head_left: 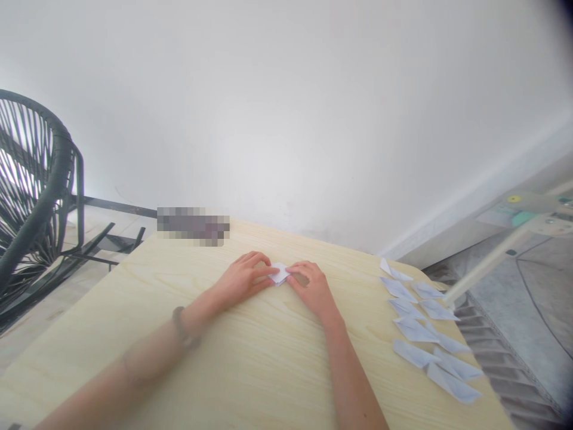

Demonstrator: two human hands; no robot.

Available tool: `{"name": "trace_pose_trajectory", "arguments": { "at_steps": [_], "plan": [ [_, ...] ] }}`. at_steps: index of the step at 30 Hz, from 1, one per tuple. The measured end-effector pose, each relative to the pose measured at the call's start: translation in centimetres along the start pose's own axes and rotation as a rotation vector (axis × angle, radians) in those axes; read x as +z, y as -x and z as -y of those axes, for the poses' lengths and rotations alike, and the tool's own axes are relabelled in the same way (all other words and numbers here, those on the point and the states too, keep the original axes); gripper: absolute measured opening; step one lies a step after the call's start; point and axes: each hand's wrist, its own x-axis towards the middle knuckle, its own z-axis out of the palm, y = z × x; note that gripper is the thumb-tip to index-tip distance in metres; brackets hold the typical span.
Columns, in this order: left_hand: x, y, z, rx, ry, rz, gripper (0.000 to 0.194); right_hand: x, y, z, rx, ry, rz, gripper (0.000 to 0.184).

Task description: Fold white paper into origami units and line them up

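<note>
A small white folded paper piece (pixel 280 274) lies on the light wooden table (pixel 250 358), near its far edge. My left hand (pixel 244 276) presses on its left side with bent fingers, a bracelet on that wrist. My right hand (pixel 310 285) pinches the right side of the same paper with curled fingers. Both hands touch the paper and nearly meet over it.
Several folded white paper pieces (pixel 423 331) lie in rows along the table's right edge. A black wire chair (pixel 31 197) stands at the left. A blurred dark object (pixel 192 226) rests at the table's far edge. A white wall is behind; a pale wooden frame (pixel 523 230) stands on the floor at the right.
</note>
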Motion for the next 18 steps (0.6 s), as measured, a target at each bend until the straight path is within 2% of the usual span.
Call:
{"name": "trace_pose_trajectory", "arguments": {
  "at_steps": [9,15,18],
  "plan": [
    [0.05,-0.03,-0.29,0.011,0.024,-0.005,0.026,0.18,0.16,0.53,-0.001,0.05,0.007,0.012],
    [0.31,-0.05,-0.23,-0.039,0.035,0.003,0.025,0.23,0.0,0.4,0.017,0.036,0.024,0.01],
    [0.63,-0.04,-0.2,-0.085,0.03,-0.041,0.027,0.21,-0.04,0.35,0.008,-0.015,-0.006,0.011]
  ]
}}
